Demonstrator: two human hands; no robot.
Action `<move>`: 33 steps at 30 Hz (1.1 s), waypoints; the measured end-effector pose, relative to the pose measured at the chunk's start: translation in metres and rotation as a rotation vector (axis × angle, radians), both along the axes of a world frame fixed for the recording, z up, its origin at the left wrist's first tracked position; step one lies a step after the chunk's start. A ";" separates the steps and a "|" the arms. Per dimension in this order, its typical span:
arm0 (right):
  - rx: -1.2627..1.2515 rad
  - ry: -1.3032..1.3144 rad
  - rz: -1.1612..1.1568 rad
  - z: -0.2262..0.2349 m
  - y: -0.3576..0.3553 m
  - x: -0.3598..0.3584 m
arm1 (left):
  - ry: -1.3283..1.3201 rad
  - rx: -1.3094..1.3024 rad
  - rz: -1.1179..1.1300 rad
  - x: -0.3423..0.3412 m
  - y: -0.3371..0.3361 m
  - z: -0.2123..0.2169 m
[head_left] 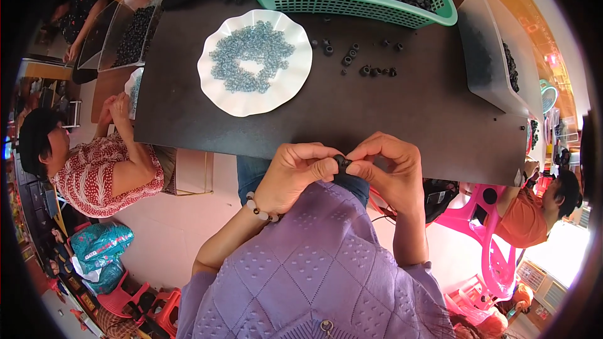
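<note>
My left hand [295,172] and my right hand [389,166] meet at the near edge of a black table [408,113]. Both pinch one small black ring-shaped part [342,162] between thumbs and fingertips. On the table ahead lies a white scalloped plate [220,94] with several small clear blue-grey rings [251,56] on it. Right of the plate, several loose black parts [367,70] are scattered. A green basket [352,3] heaped with black parts stands at the far edge.
A clear plastic bin [487,56] with black parts stands at the table's right end. A person in a red patterned top [94,172] works at the left, another in orange [531,216] sits at the right by a pink stool [483,213]. More bins [119,34] lie far left.
</note>
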State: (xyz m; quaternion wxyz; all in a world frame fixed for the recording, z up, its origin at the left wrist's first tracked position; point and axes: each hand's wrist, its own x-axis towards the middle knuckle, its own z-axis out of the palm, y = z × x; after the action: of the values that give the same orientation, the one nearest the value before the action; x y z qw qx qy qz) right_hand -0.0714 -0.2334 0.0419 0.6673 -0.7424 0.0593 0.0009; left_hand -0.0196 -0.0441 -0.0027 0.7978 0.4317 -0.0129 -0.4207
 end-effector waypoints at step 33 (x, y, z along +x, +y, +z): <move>0.209 -0.161 0.263 0.006 0.007 0.000 | -0.193 0.050 -0.152 0.006 0.013 0.036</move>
State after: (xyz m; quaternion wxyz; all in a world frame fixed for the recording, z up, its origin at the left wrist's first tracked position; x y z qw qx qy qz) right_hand -0.0716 -0.2262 0.0481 0.7374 -0.6682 -0.0920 0.0349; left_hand -0.0131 -0.0309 0.0331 0.7478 0.4875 -0.1120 -0.4366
